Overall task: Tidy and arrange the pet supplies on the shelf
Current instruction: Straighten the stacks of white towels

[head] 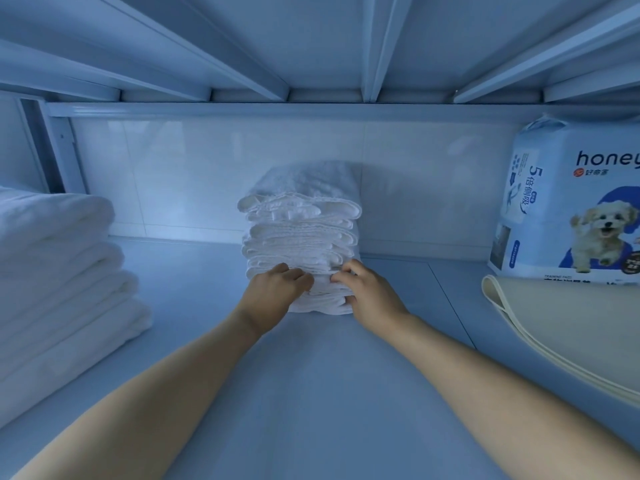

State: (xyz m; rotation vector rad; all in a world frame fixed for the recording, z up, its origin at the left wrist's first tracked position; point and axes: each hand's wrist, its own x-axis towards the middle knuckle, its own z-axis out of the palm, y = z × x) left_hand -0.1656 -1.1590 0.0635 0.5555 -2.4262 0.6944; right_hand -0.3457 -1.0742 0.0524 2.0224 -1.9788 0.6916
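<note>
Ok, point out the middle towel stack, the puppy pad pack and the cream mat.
middle towel stack (301, 233): head view, front folded edges above the hands.
puppy pad pack (568, 202): head view, printed front face.
cream mat (568, 317): head view, flat top surface.

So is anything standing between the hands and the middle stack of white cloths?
Nothing visible does. The left hand and right hand are already touching the front of the middle stack, low down, with bare shelf under both arms.
</note>
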